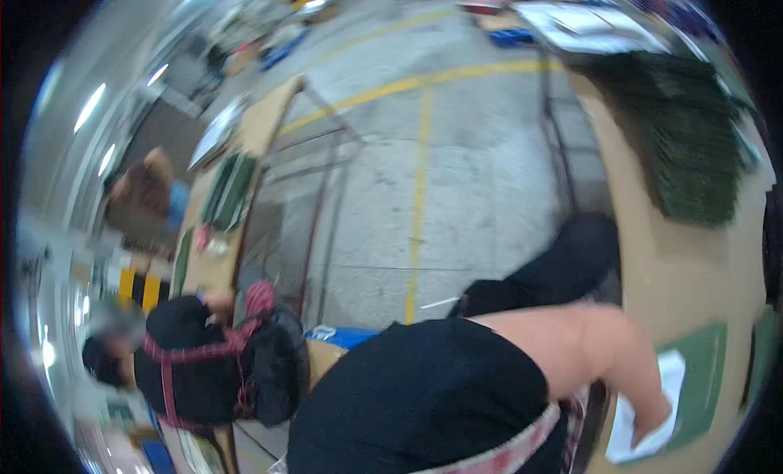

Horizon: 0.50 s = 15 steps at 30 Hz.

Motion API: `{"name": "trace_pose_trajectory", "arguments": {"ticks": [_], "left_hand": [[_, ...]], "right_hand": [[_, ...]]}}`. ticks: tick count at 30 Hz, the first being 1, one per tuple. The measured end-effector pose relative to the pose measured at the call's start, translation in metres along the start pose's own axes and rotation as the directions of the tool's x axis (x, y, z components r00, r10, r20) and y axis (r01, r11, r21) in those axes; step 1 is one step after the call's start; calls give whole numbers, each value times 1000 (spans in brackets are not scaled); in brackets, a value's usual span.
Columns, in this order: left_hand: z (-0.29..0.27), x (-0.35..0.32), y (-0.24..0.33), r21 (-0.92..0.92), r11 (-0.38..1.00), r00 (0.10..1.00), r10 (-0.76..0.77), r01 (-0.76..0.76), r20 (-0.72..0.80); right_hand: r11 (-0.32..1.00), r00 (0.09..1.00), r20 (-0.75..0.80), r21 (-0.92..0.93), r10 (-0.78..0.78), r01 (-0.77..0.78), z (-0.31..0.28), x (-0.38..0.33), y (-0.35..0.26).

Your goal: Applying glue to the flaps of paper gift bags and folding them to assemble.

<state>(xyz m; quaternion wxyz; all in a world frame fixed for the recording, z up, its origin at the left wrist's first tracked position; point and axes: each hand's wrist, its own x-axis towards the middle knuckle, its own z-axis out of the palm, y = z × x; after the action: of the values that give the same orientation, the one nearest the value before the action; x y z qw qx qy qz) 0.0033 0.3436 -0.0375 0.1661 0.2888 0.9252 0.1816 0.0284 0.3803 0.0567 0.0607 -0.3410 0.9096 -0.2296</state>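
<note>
My right hand [655,421] reaches down at the lower right, with its bare forearm [571,343] crossing from the middle. It rests on a white sheet of paper [670,372], which lies partly over a flat green sheet [708,368] on a brown table [652,262]. The picture is blurred, and I cannot tell whether the fingers grip the paper. My left hand is out of view. My black-clothed body and a plaid strap [506,454] fill the lower middle.
A wide pile of dark green boards [693,139] lies on the far end of the brown table. A person in black with red plaid straps [196,364] works at a long table [220,197] on the left. Grey floor with yellow lines [420,172] runs between.
</note>
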Motion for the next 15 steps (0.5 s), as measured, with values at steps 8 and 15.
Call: {"name": "trace_pose_trajectory", "arguments": {"ticks": [8, 15], "left_hand": [[-6, -37, 13, 373, 919, 980, 178, -131, -95], [-44, -121, 8, 242, 970, 922, 121, -31, -367]], "right_hand": [[960, 968, 145, 226, -203, 167, 89, 104, -21], [933, 925, 248, 289, -289, 215, 104, 135, -34]]}}
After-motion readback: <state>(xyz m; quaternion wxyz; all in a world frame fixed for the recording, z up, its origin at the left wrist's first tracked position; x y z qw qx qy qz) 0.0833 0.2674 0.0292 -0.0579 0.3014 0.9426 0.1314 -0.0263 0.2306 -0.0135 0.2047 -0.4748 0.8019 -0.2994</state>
